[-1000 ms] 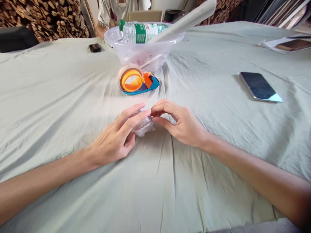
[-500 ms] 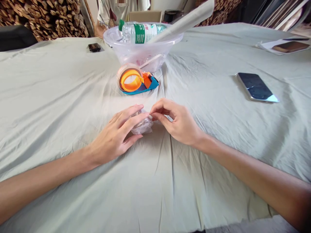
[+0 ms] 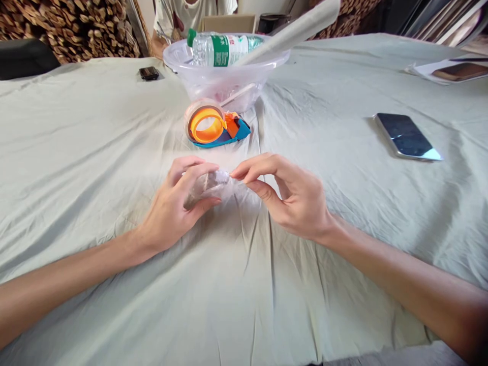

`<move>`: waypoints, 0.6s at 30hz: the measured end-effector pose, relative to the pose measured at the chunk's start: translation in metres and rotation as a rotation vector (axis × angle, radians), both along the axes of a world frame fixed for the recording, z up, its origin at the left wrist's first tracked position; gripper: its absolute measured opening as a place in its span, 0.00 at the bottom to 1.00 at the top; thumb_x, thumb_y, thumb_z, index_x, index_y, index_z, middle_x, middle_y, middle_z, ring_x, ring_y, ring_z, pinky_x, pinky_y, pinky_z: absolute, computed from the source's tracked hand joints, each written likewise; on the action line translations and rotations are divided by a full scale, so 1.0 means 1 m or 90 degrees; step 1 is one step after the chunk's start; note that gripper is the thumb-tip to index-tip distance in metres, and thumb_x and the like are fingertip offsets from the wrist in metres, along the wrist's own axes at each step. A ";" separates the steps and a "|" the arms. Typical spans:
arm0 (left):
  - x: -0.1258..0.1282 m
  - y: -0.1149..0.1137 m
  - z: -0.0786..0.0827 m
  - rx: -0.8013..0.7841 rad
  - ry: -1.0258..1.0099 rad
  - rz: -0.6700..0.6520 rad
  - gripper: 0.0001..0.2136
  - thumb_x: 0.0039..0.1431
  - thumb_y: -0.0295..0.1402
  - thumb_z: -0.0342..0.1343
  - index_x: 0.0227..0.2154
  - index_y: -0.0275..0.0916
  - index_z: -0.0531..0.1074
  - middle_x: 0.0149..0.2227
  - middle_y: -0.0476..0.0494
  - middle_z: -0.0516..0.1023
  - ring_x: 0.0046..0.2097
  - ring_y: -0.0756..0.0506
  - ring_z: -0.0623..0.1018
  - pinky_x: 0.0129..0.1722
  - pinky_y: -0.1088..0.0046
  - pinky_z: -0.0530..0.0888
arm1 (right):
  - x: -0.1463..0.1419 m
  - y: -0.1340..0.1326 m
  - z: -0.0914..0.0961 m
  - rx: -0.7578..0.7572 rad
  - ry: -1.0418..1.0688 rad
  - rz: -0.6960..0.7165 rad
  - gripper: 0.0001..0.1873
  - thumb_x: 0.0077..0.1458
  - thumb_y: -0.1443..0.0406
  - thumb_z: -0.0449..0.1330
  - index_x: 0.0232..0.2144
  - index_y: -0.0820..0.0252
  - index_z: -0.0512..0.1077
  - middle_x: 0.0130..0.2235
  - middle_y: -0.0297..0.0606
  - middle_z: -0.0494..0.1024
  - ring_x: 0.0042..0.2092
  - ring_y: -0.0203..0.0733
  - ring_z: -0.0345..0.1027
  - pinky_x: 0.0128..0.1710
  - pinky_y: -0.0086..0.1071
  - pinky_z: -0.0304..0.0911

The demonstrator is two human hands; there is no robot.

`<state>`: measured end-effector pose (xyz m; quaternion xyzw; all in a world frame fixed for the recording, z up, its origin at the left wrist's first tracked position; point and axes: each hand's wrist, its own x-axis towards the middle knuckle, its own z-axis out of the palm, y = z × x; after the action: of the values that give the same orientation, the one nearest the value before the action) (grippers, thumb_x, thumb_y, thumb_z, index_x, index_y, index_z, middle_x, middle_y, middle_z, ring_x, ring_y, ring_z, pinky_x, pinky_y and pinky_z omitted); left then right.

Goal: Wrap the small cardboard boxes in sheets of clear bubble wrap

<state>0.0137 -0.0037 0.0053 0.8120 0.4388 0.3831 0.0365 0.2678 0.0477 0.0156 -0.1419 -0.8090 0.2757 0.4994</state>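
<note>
With left hand [image 3: 170,206] grasps crumpled clear plastic [image 3: 208,185] between thumb and fingers; with right hand [image 3: 292,195] half-curled, meets its right end at the fingertips, cannot tell whether pinching; beyond, on the desk [image 3: 190,305], shows tape dispenser [image 3: 231,128], then basin [image 3: 206,81]

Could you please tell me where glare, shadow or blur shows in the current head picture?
Head view: bright glare whitens the near right corner of the dark, silver-edged rectangular phone; head view: a soft shadow lies along its left edge; head view: the crumpled clear plastic at the left hand looks smeared, its outline unclear.
</note>
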 end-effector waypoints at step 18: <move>0.003 -0.001 -0.001 0.065 0.008 -0.077 0.13 0.77 0.22 0.56 0.58 0.42 0.71 0.59 0.39 0.77 0.60 0.45 0.81 0.59 0.67 0.81 | -0.010 -0.013 -0.005 -0.111 0.033 0.084 0.13 0.67 0.66 0.76 0.45 0.53 0.76 0.47 0.35 0.84 0.50 0.42 0.81 0.52 0.39 0.77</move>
<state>0.0170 -0.0049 0.0048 0.8399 0.3695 0.3972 0.0155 0.2575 0.0346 0.0109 -0.1240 -0.7765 0.3808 0.4864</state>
